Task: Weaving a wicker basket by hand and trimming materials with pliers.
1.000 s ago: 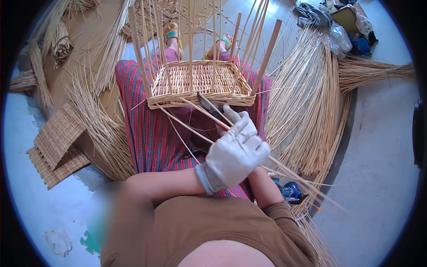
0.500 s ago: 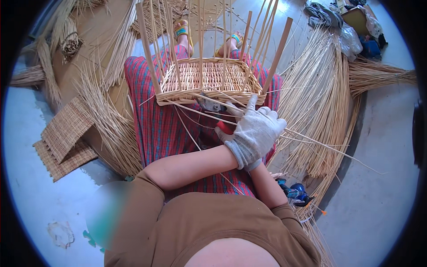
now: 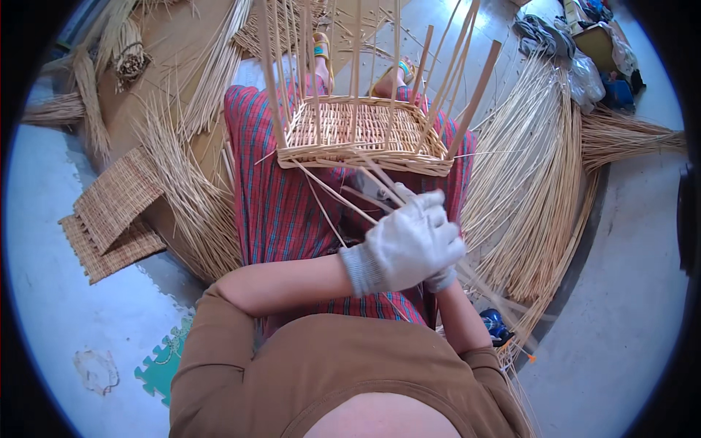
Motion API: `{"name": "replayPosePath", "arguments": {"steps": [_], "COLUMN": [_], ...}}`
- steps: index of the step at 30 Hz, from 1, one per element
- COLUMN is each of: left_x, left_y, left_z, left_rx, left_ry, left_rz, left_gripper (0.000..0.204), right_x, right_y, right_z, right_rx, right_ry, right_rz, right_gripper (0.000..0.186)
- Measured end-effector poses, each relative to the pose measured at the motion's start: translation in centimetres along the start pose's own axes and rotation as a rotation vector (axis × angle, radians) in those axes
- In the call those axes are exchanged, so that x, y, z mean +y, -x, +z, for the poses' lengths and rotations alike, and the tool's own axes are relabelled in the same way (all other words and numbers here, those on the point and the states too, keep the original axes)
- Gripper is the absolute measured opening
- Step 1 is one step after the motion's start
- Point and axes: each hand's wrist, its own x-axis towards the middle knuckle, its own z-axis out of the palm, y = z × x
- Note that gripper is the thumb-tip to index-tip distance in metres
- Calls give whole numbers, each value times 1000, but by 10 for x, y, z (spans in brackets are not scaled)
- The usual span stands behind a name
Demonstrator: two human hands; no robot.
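Note:
A half-woven wicker basket [image 3: 365, 120] with upright canes and corner sticks rests over my legs on red checked cloth [image 3: 263, 204]. My left hand [image 3: 412, 241], in a pale knit glove, crosses over the right, its fingers curled on loose cane strands [image 3: 332, 188] that run to the basket's near rim. My right hand [image 3: 442, 276], also gloved, is largely hidden beneath it. The metal head of hand shears [image 3: 371, 186] pokes out from the right hand just below the rim; the handles are covered.
Long cane bundles [image 3: 533, 204] fan out on the floor at both sides. Two woven mats [image 3: 113, 197] and a green foam tile [image 3: 157, 365] lie left. Bags and cloths [image 3: 544, 36] are heaped at back right. A blue object [image 3: 493, 325] lies beside my right arm.
The view has shifted, so the basket appears farther right. My left hand's forefinger, earlier stretched toward the rim, is now curled, and the hand sits slightly lower, with the strand ends blurred.

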Motion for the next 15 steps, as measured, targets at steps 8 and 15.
{"name": "replayPosePath", "arguments": {"steps": [8, 15], "left_x": [14, 10], "left_y": [48, 25], "left_z": [-90, -108], "left_rx": [-109, 122], "left_ry": [-20, -27], "left_rz": [15, -96], "left_gripper": [25, 23], "right_x": [-65, -66], "right_y": [-47, -67], "right_z": [7, 15], "right_rx": [-153, -203], "right_ry": [326, 474], "right_rz": [-87, -119], "right_gripper": [69, 65]}}
